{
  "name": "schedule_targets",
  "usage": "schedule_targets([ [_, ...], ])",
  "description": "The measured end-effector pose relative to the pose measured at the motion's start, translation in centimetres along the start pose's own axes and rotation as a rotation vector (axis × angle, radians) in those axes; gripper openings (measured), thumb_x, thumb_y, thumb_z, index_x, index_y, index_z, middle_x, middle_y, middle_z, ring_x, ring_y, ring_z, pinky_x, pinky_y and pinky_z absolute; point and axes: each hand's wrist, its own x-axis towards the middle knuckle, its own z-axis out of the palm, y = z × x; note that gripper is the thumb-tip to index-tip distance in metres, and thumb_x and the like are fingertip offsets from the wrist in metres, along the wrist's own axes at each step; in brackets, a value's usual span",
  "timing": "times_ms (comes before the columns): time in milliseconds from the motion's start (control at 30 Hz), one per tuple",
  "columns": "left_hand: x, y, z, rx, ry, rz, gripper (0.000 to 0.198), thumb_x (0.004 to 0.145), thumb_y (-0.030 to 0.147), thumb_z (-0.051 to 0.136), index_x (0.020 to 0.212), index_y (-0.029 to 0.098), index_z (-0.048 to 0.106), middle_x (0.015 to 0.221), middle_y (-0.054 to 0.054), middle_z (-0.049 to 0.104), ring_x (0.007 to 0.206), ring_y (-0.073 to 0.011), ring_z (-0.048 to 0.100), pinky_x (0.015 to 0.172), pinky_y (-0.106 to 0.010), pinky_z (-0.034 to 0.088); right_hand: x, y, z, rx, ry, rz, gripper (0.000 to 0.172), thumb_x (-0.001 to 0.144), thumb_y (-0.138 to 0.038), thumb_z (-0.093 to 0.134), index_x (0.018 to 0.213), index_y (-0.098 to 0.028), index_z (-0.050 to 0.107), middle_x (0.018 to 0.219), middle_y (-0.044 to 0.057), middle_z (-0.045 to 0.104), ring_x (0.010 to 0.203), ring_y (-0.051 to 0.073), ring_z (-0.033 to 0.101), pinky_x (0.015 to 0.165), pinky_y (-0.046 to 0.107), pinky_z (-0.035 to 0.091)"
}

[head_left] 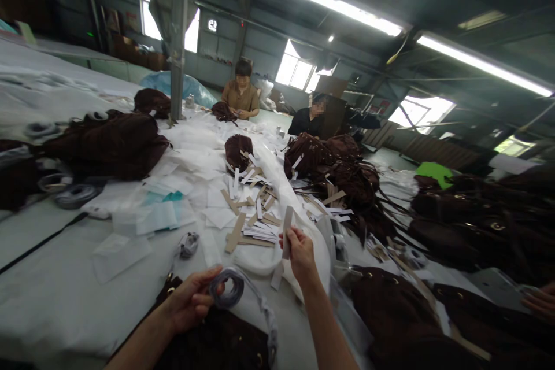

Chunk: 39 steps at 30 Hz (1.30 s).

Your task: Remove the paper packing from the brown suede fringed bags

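By the desk's [56, 312] near edge, left hand [191, 300] pinches grey roll [237, 292]; right hand [300, 250] pinches pale strip [287, 219], best gripped lightly

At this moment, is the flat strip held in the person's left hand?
No, the left hand holds a grey coil, while the right hand holds the flat strip.

Grey plastic-wrapped strap [227, 302], coiled ring-like, its tail curving down beside a dark-brown bag [217, 340] near the tabletop's [47, 300] near edge; narrow grey strip [288, 215], straight, held nearly upright.
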Motion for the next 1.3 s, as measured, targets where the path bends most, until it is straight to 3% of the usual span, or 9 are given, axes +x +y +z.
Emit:
schedule_targets([
  [100, 0.0, -0.2, 0.2, 0.017, 0.008, 0.052, 0.049, 0.097, 0.036, 0.038, 0.067, 0.003, 0.061, 0.051, 0.0, 0.056, 0.026, 0.0036, 0.024, 0.025, -0.009, 0.025, -4.9, -1.3, -0.1, 0.053, -0.082, 0.032, 0.044, 0.067, -0.049, 0.068, 0.094, -0.014, 0.063, 0.053, -0.005, 0.056, 0.042, 0.008, 0.045, 0.042, 0.019, 0.035],
  [200, 0.0, -0.6, 0.5, 0.045, 0.035, 0.123, 0.041, 0.094, 0.035, 0.047, 0.069, 0.005, 0.062, 0.057, -0.001, 0.06, 0.026, 0.0039, 0.025, 0.026, -0.009, 0.03, -10.4, -1.0, 0.2, -0.002, -0.187, 0.065, 0.035, 0.073, -0.047, 0.066, 0.079, -0.013, 0.066, 0.045, -0.007, 0.048, 0.038, 0.007, 0.039, 0.039, 0.019, 0.03],
  [400, 0.2, -1.4, 0.9, 0.19, 0.109, 0.236, 0.038, 0.086, 0.041, 0.057, 0.065, 0.009, 0.061, 0.043, 0.005, 0.048, 0.024, 0.0015, 0.023, 0.026, -0.011, 0.034, -16.4, 0.8, 1.2, -0.464, -0.134, -0.202, 0.027, 0.083, -0.039, 0.054, 0.078, -0.02, 0.072, 0.066, 0.002, 0.07, 0.061, 0.017, 0.065, 0.058, 0.022, 0.045],
  [500, 0.0, -1.8, 1.4, 0.269, 0.121, 0.291, 0.039, 0.083, 0.044, 0.06, 0.063, 0.01, 0.059, 0.041, 0.007, 0.044, 0.025, 0.0017, 0.021, 0.026, -0.01, 0.031, -16.9, 1.6, 1.9, -0.63, -0.144, -0.326, 0.028, 0.088, -0.032, 0.046, 0.079, -0.023, 0.071, 0.066, 0.001, 0.072, 0.06, 0.017, 0.068, 0.054, 0.022, 0.044],
  [667, -0.9, -3.0, 3.3, 0.39, 0.092, 0.492, 0.035, 0.071, 0.046, 0.071, 0.072, 0.015, 0.054, 0.056, 0.005, 0.058, 0.026, 0.0013, 0.025, 0.026, -0.014, 0.035, -16.9, 2.6, 3.2, -0.919, -0.048, -0.586, 0.04, 0.092, -0.025, 0.033, 0.071, -0.024, 0.067, 0.058, 0.001, 0.07, 0.049, 0.018, 0.067, 0.046, 0.025, 0.04],
  [867, -2.1, -4.3, 4.9, 0.517, 0.08, 0.655, 0.036, 0.071, 0.046, 0.071, 0.07, 0.016, 0.052, 0.057, 0.006, 0.058, 0.025, 0.0003, 0.029, 0.025, -0.015, 0.036, -17.3, 3.8, 4.5, -0.804, 0.058, -0.572, 0.04, 0.095, -0.035, 0.033, 0.083, -0.023, 0.069, 0.058, 0.0, 0.071, 0.046, 0.016, 0.066, 0.042, 0.024, 0.041],
  [1067, -2.4, -4.6, 4.5, 0.552, 0.093, 0.684, 0.037, 0.075, 0.049, 0.066, 0.072, 0.016, 0.052, 0.058, 0.005, 0.058, 0.024, 0.0007, 0.028, 0.024, -0.014, 0.033, -17.4, 8.2, 4.5, -0.765, 0.07, -0.682, 0.029, 0.091, -0.033, 0.046, 0.089, -0.026, 0.074, 0.066, 0.004, 0.073, 0.052, 0.016, 0.067, 0.05, 0.024, 0.045],
  [1200, -2.5, -4.9, 4.2, 0.639, 0.117, 0.697, 0.036, 0.077, 0.05, 0.063, 0.074, 0.016, 0.053, 0.058, 0.006, 0.056, 0.024, -0.0007, 0.032, 0.024, -0.014, 0.034, -17.0, 8.7, 4.1, -0.712, -0.037, -0.579, 0.032, 0.082, -0.03, 0.058, 0.112, -0.027, 0.068, 0.07, 0.006, 0.073, 0.054, 0.019, 0.066, 0.051, 0.026, 0.045],
  [1300, -2.9, -5.2, 4.4, 0.713, 0.152, 0.707, 0.036, 0.078, 0.051, 0.061, 0.075, 0.016, 0.054, 0.059, 0.006, 0.055, 0.024, -0.002, 0.035, 0.023, -0.015, 0.033, -16.8, 6.9, 4.1, -0.548, -0.077, -0.361, 0.02, 0.081, -0.035, 0.058, 0.093, -0.03, 0.073, 0.066, 0.004, 0.072, 0.054, 0.019, 0.064, 0.053, 0.027, 0.044],
])
